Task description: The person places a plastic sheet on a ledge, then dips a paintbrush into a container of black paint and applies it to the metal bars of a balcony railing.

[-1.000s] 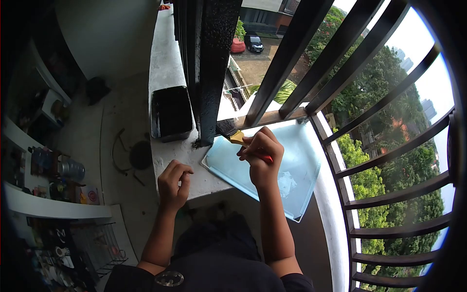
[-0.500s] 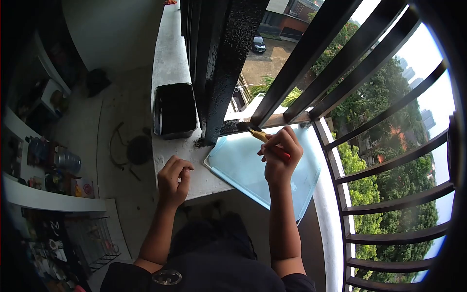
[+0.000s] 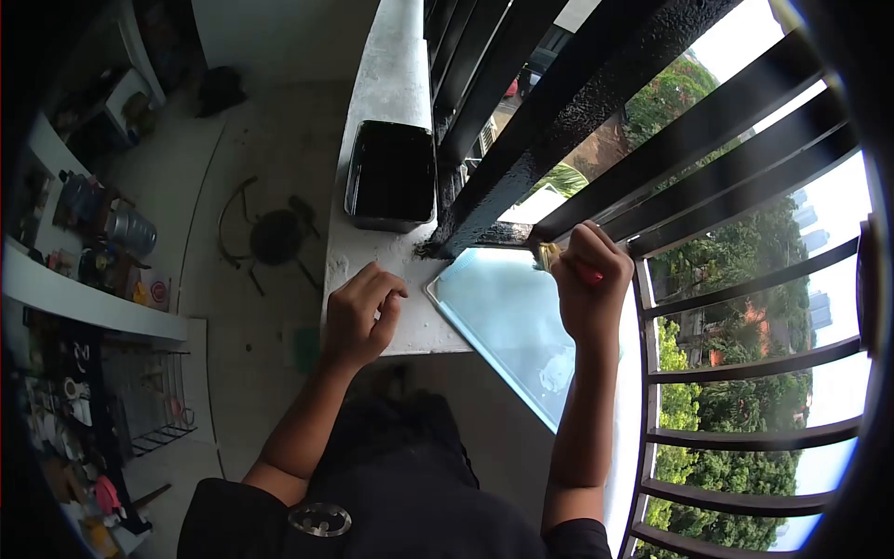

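Note:
A paintbrush (image 3: 550,253) with a red handle end is in my right hand (image 3: 596,279), its fingers closed around the handle. The dark bristles touch the low rail at the foot of the metal railing (image 3: 596,102), whose thick post looks wet and black. Beneath the brush lies a pale blue plastic sheet or lid (image 3: 507,312), tilted on the ledge corner and marked with a whitish smear. My left hand (image 3: 365,312) holds nothing; its fingers are loosely curled, thumb apart, over the white ledge (image 3: 424,331). Beyond it a rectangular tub (image 3: 391,177) of black paint stands on the ledge.
Curved dark bars (image 3: 754,438) close off the right side, with trees and buildings outside. Down on the floor to the left are a round stool (image 3: 277,235), a wire rack (image 3: 158,401) and a large water bottle (image 3: 130,230). Dark paint marks the ledge by the post.
The view has turned, so the ledge and tub sit further right. My right hand has moved the brush rightward along the low rail. My left hand stays loosely curled over the ledge.

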The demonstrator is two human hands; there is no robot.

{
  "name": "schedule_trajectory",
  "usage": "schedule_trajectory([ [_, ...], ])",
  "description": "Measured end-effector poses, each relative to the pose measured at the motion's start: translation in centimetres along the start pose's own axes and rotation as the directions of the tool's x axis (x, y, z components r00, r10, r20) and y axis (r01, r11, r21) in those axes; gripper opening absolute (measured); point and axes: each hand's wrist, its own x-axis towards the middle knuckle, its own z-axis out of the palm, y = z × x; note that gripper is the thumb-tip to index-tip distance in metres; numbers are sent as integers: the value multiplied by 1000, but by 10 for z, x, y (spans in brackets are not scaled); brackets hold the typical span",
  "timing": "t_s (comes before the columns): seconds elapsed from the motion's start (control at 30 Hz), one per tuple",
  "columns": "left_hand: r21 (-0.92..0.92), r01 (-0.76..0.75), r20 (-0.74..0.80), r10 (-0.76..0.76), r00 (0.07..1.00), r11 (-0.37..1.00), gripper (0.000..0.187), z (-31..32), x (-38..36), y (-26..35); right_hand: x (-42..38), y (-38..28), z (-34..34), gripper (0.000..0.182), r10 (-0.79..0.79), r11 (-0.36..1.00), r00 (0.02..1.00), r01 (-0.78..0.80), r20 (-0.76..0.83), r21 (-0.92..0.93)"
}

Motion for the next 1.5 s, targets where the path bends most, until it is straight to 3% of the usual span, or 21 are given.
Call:
schedule_trajectory([
  [0.1,-4,13,7,-13,1000,1000,7,0,-1,-1,6,-3,-7,26,75,996,997,-74,-7,50],
  [0.17,-18,17,1,-17,1000,1000,8,1,-2,-2,7,4,7,27,-10,1000,991,12,-136,17],
  [0.23,-23,11,-16,-12,1000,1000,8,1,-1,-1,4,14,15,27,61,996,998,-59,-30,60],
  [0.3,-24,23,-5,-23,1000,999,8,-1,-2,-1,4,12,9,27,116,991,993,-113,-28,77],
  [0.4,-22,31,9,-31,999,999,9,-1,-2,-1,5,6,-4,30,282,909,959,-260,-21,325],
  [0.43,-26,27,5,-27,1000,999,9,0,-2,-1,4,6,-2,30,285,909,958,-263,-23,323],
  [0.5,-27,25,5,-24,1000,999,9,1,-1,-1,1,12,3,29,86,992,983,-70,-163,102],
  [0.63,-25,18,3,-18,1000,1000,10,2,-1,0,-17,13,26,27,97,988,984,-78,-148,133],
  [0.67,-23,17,9,-17,1000,1000,10,2,-1,0,-18,7,25,26,182,939,970,-124,-158,321],
  [0.73,-8,14,12,-13,1000,1000,11,1,-1,1,-23,4,18,25,281,860,934,-144,-219,489],
  [0.83,0,-4,13,4,1000,1000,12,2,-1,-1,-48,7,15,25,302,869,897,-119,-324,480],
  [0.97,2,4,8,-4,1000,1000,13,4,1,1,-90,4,39,23,397,890,681,-124,-615,438],
  [1.03,7,1,9,-1,1000,1000,13,4,1,1,-97,10,55,24,493,838,557,-99,-668,536],
  [1.13,35,-14,54,12,998,999,13,3,1,3,-93,11,67,25,556,769,530,-36,-640,638],
  [1.23,46,-37,80,33,996,998,11,5,0,4,-84,-13,82,30,584,740,583,-95,-565,666],
  [1.3,56,-34,102,28,994,998,11,5,1,5,-90,-22,100,31,523,762,664,-82,-535,643],
  [1.5,80,-14,130,4,992,997,11,4,2,6,-94,-12,92,28,510,774,615,-23,-602,633],
])
